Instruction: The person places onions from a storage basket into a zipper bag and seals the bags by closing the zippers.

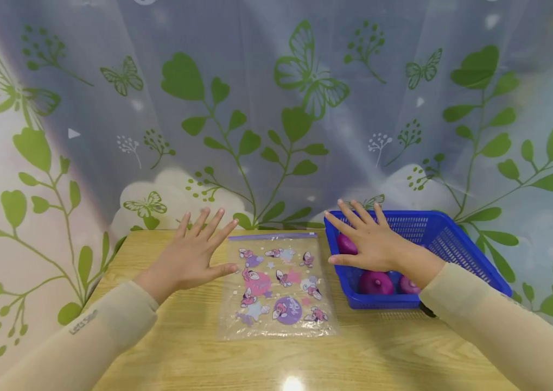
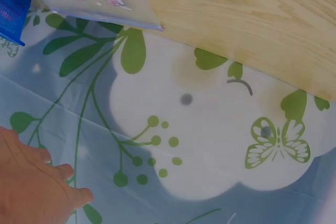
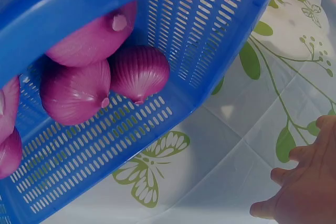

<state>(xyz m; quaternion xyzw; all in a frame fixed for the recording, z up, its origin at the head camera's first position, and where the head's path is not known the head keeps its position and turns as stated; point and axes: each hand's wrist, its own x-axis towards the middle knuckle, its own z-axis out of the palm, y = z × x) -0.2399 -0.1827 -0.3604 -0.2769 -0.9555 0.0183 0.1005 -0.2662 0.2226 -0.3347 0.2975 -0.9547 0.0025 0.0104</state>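
In the head view, my left hand (image 1: 189,258) is held with spread, straight fingers just left of a clear zip bag (image 1: 276,271), its thumb overlapping the bag's edge. The bag lies flat, printed with pink and purple cartoon figures, a purple zip strip along its far side. My right hand (image 1: 373,241), fingers also spread, hovers over the left part of a blue plastic basket (image 1: 374,302) and partly hides it. Inside the basket sit several purple-red onions (image 3: 76,93), grouped together in the right wrist view. Neither hand holds anything.
Everything stands on a light wooden table (image 1: 173,347). Behind its far edge hangs a blue-grey and white cloth (image 1: 256,98) with green leaves and butterflies. The basket's slotted walls rise at the right of the bag, close to the cloth.
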